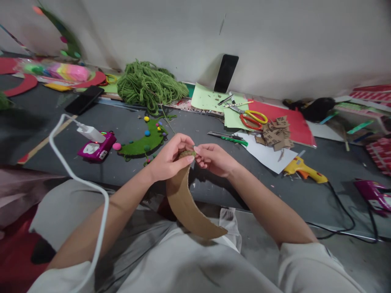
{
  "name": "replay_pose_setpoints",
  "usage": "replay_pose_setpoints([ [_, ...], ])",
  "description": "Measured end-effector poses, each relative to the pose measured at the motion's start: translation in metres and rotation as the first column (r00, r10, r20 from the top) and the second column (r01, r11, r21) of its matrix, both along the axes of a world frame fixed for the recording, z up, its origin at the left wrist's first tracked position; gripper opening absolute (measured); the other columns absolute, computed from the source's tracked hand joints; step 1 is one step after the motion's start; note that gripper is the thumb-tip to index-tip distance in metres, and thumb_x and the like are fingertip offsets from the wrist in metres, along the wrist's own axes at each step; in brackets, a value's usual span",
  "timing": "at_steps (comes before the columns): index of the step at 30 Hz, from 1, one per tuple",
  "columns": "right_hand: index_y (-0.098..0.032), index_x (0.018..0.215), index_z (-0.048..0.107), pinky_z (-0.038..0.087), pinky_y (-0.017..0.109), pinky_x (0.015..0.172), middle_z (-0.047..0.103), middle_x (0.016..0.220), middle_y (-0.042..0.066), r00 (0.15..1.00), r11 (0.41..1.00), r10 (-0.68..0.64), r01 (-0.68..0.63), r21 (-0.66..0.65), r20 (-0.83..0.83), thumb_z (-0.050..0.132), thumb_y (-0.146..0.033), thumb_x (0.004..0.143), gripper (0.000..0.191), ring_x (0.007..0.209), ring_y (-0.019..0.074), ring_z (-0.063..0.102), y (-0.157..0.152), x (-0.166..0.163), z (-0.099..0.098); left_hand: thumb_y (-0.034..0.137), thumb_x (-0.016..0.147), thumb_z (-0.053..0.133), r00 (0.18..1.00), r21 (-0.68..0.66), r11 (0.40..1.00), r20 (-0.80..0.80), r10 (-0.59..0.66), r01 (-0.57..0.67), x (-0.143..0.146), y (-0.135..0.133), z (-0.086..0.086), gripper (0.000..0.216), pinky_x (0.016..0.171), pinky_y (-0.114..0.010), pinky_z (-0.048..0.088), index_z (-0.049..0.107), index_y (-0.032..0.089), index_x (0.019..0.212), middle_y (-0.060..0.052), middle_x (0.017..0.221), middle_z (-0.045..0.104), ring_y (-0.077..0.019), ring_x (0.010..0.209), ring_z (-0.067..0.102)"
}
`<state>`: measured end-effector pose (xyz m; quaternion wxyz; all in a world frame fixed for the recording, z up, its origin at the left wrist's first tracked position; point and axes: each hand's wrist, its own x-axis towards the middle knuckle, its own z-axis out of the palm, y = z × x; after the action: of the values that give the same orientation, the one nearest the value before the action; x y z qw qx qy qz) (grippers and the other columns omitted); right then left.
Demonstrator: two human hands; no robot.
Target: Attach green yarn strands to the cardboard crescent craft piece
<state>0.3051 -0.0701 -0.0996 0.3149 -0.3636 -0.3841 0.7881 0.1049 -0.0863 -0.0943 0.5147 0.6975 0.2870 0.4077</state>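
Observation:
My left hand [166, 160] is closed around the upper end of a brown cardboard crescent [185, 201], whose pointed lower end hangs over my lap. Green yarn [187, 154] is wrapped at the end between my hands. The fingertips of my right hand [215, 158] pinch at this wrapped end, seemingly on the yarn; the exact grip is partly hidden. From a loose heap of green yarn [146, 85] near the wall, a thin strand runs down toward my left hand. Just left of my hands lies a green crescent [142, 144] dotted with coloured pompoms.
A purple power socket [97, 147] with a white plug and cable sits at left, the cable crossing over my left arm. To the right lie a green utility knife [233, 140], scissors [252, 118], cardboard scraps [276, 134] and a yellow glue gun [305, 169]. A phone [226, 73] leans against the wall.

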Motion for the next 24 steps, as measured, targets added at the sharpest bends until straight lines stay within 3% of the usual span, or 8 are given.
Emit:
replay_pose_setpoints([
  [6,-0.014,0.075,0.069,0.043,0.017,0.053,0.065,0.068,-0.001,0.998,0.996,-0.044,0.047,0.078,-0.036,0.091,-0.045,0.071,0.038,0.056,0.0047,0.056,0.002,0.003,-0.002,0.027,0.092,0.069,0.991,0.052,0.99,-0.008,0.133,-0.133,0.002,0.004,-0.001,0.026,0.083,-0.028,0.056,0.064,0.016,0.115,-0.009,0.104,0.073,-0.0175,0.094,0.07],
  [12,-0.015,0.076,0.069,0.045,0.019,0.056,0.066,0.07,0.0,0.999,0.994,-0.036,0.037,0.1,-0.02,0.091,-0.041,0.071,0.034,0.06,0.0066,0.058,0.003,0.006,0.001,0.026,0.092,0.07,0.991,0.105,0.986,-0.034,0.132,-0.128,0.003,0.005,0.0,0.025,0.084,-0.029,0.058,0.07,0.016,0.114,-0.009,0.106,0.076,-0.0182,0.094,0.073],
  [18,-0.015,0.077,0.07,0.043,0.021,0.057,0.064,0.069,0.0,0.996,0.969,-0.085,0.084,0.23,-0.009,0.085,-0.04,0.077,0.029,0.06,0.0077,0.057,0.006,0.01,0.001,0.033,0.082,0.08,0.977,-0.007,0.978,-0.051,0.208,-0.209,0.004,0.007,-0.002,0.031,0.073,-0.027,0.057,0.065,0.017,0.104,-0.005,0.091,0.077,-0.0161,0.08,0.071],
  [24,-0.018,0.08,0.072,0.05,0.024,0.065,0.066,0.077,0.001,0.985,0.936,-0.169,0.167,0.309,-0.022,0.082,-0.023,0.07,0.015,0.071,0.0122,0.061,0.012,0.018,0.003,0.038,0.079,0.082,0.932,0.065,0.943,-0.141,0.333,-0.327,-0.004,0.011,-0.001,0.028,0.066,-0.026,0.051,0.07,0.018,0.094,-0.003,0.084,0.074,-0.0144,0.072,0.065],
])
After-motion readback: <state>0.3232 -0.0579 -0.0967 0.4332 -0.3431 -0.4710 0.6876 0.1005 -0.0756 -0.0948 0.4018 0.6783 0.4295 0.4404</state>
